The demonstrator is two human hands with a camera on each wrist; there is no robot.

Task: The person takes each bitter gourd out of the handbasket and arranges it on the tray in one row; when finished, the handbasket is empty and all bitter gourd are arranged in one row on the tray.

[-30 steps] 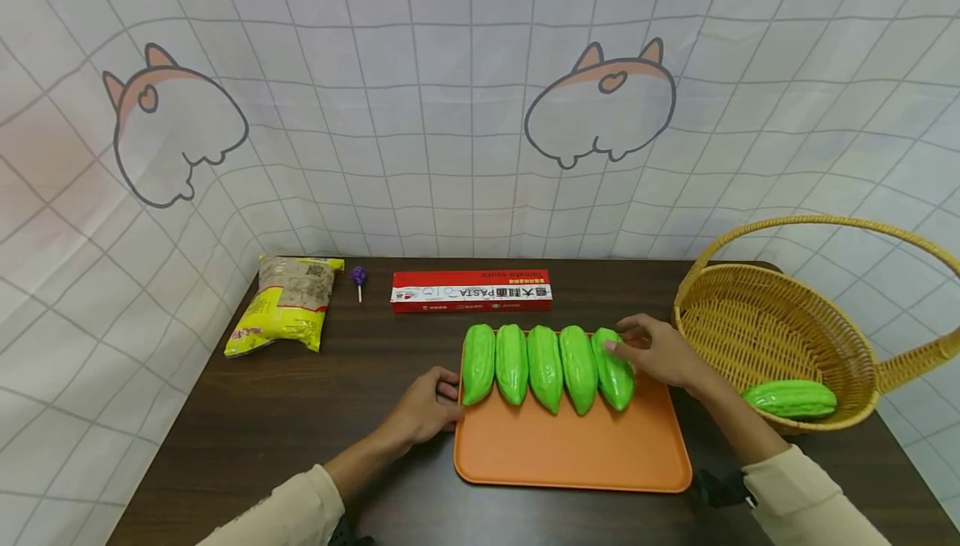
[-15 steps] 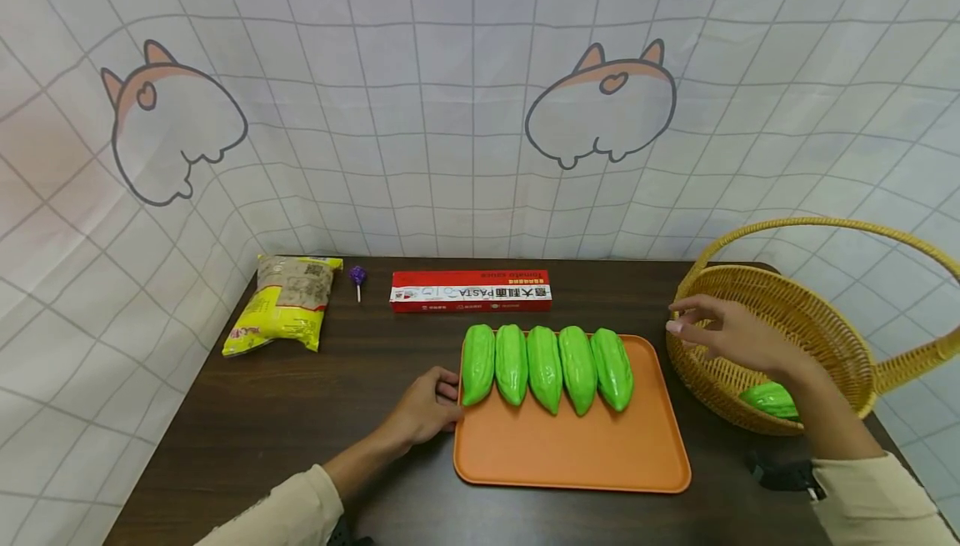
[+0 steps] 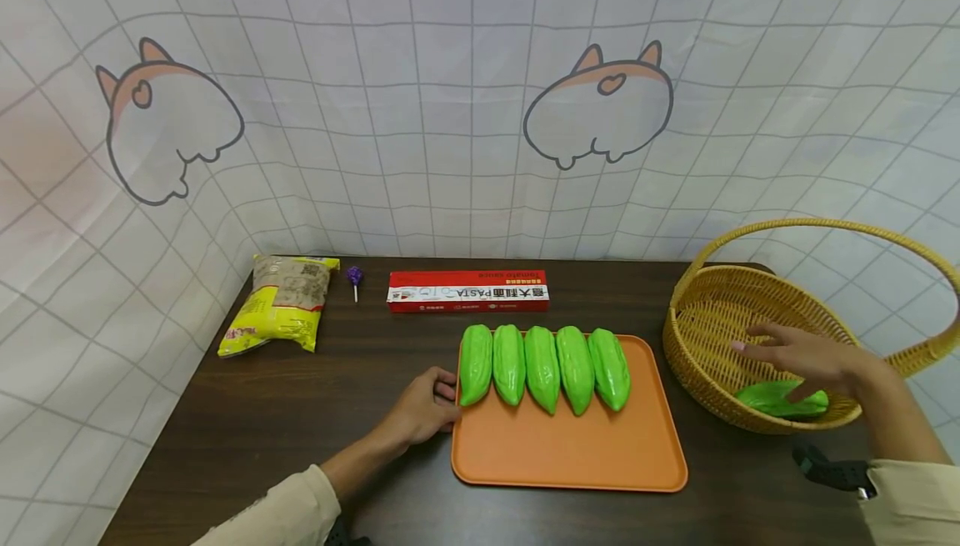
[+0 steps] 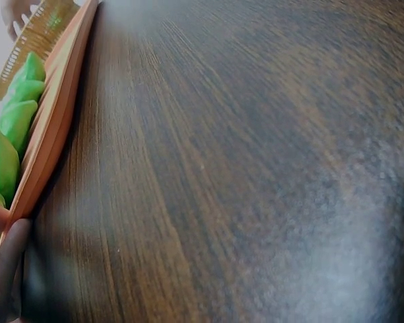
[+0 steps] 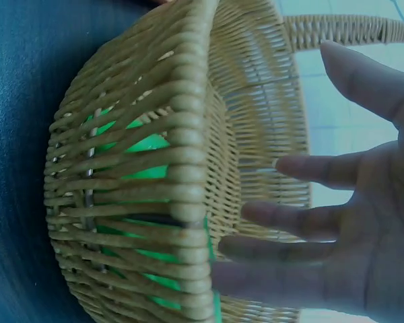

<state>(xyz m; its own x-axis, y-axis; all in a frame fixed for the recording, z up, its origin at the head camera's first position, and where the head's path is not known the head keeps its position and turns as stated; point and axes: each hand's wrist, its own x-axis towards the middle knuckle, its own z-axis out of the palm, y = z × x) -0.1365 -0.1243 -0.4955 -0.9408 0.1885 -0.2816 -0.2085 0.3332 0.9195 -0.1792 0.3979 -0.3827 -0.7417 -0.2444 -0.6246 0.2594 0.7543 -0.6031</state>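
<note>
My left hand point(image 3: 420, 413) holds the left rim of an orange tray point(image 3: 570, 453); in the left wrist view a finger point(image 4: 12, 250) lies against its edge. Along the tray's far side lies a row of several glossy green bitter melons point(image 3: 542, 369), side by side with tips toward me. My right hand point(image 3: 821, 360) is over the wicker basket point(image 3: 693, 371), fingers spread and holding nothing. Beneath it, one more bitter melon point(image 3: 768, 398) lies in the basket, partly covered by the hand. Through the weave in the right wrist view, the green melon point(image 5: 148, 158) shows.
A red pasta box point(image 3: 468, 291) lies behind the tray. Farther left are a purple lollipop point(image 3: 355, 276) and a yellow bag point(image 3: 281, 304). The basket's tall handle point(image 3: 825, 225) arches above the right side. A checked cloth point(image 3: 472, 112) hangs behind the table.
My right hand has left the rightmost bitter melon on the tray and moved right, over the basket. That melon stays in the row. The left hand has not moved from the tray's rim.
</note>
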